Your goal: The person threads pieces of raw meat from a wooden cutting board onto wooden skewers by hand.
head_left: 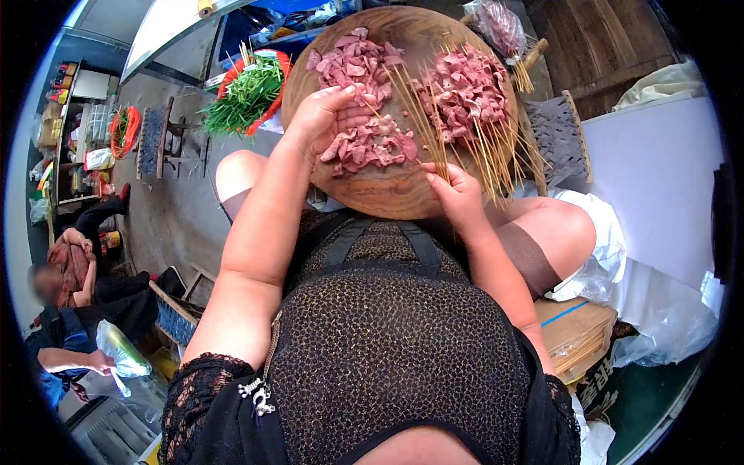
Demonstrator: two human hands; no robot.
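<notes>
A round wooden board (pixel 387 194) lies across my lap. Loose pieces of pink meat (pixel 356 62) are heaped on its left side. My left hand (pixel 325 120) is over these pieces, its fingers curled at the meat; what they pinch is too small to make out. On the right of the board is a pile of skewered meat (pixel 469 89), its sticks pointing toward me. My right hand (pixel 453 186) is closed on thin wooden skewers (pixel 422 116), which fan out up the middle of the board between the two heaps.
Green vegetables in a red bag (pixel 252 89) stand beyond the board's left edge. A plastic bag of meat (pixel 500 27) is at its upper right. Woven stools (pixel 558 139) flank the board. At the far left sits a person (pixel 81 267); another person's hand (pixel 101 362) holds a bag.
</notes>
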